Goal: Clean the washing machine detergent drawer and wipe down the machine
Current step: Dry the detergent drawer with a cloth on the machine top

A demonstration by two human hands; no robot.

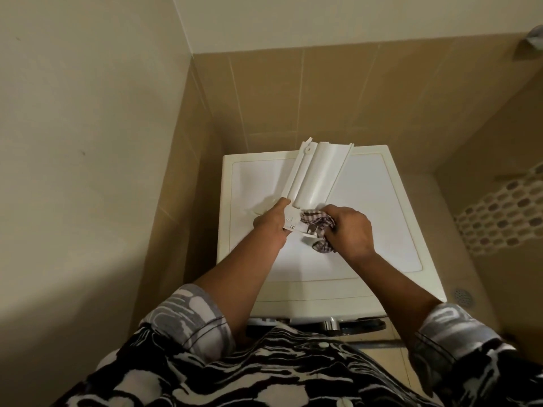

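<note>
- Black-and-white patterned shirt (264, 377) fills the bottom edge; both forearms reach out from it over the washing machine (382, 218).
- Left hand (271, 224) grips the near end of the detergent drawer (320, 174), thumb along its side rail and fingers curled beneath.
- Right hand (349, 230) has its fingers closed round a bunched checked cloth (318, 223), pressing it against the same end.
- Drawer points away over the machine's top; whether its far end rests there I cannot tell.
- Judgement: thin moulded plastic, light and stiff, likely slippery when wet, with small tabs that could snap; best held by the side rails near the front block.
</note>
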